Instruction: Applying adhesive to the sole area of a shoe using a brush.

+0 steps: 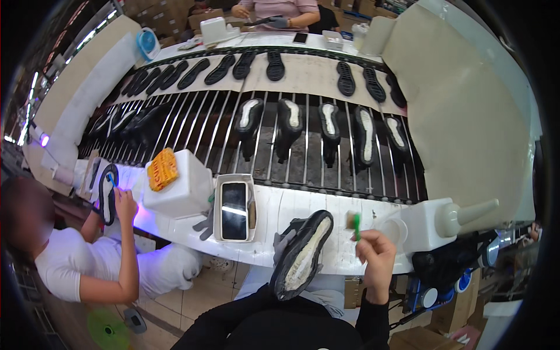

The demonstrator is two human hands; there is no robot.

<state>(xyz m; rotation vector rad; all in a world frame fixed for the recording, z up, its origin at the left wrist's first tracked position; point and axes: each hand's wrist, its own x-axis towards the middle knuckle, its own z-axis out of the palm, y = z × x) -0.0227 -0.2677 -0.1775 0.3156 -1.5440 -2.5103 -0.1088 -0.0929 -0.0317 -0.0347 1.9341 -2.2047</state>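
A black shoe upper (310,258) is held sole side up over the table's near edge, its underside pale and whitish inside a dark rim. My left hand (283,244), in a grey glove, is closed around the shoe's left side; part of the hand is hidden behind it. Bare and to the right of the shoe, my right hand (377,255) pinches a small brush (356,225) with a green handle. The brush's bristles stand apart from the shoe, above the white tabletop (262,230).
Shoe uppers (290,116) lie on a metal-bar conveyor ahead, with black soles (275,65) on the strip beyond. A white bottle (434,224) stands right; a phone (234,210) in a box and a white container (178,184) stand left. Co-workers sit left and opposite.
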